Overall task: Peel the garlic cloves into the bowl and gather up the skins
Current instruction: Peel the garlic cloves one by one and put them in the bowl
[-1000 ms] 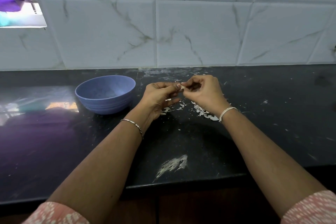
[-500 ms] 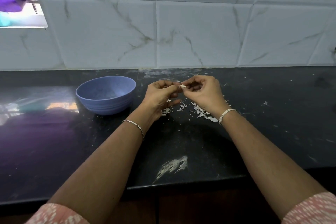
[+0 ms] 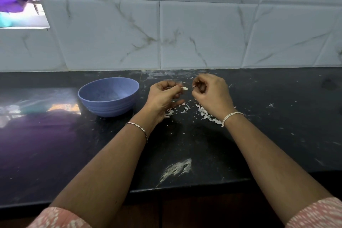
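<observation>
Left hand (image 3: 164,98) pinches the garlic clove (image 3: 185,89) over the worktop (image 3: 277,126), beside the bowl (image 3: 109,107); right hand (image 3: 211,96) nips a skin scrap (image 3: 194,86). Loosen that grip and the clove could drop among the skins (image 3: 205,114).

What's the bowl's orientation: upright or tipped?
Upright: the blue bowl sits on its base on the counter, opening facing up.
</observation>
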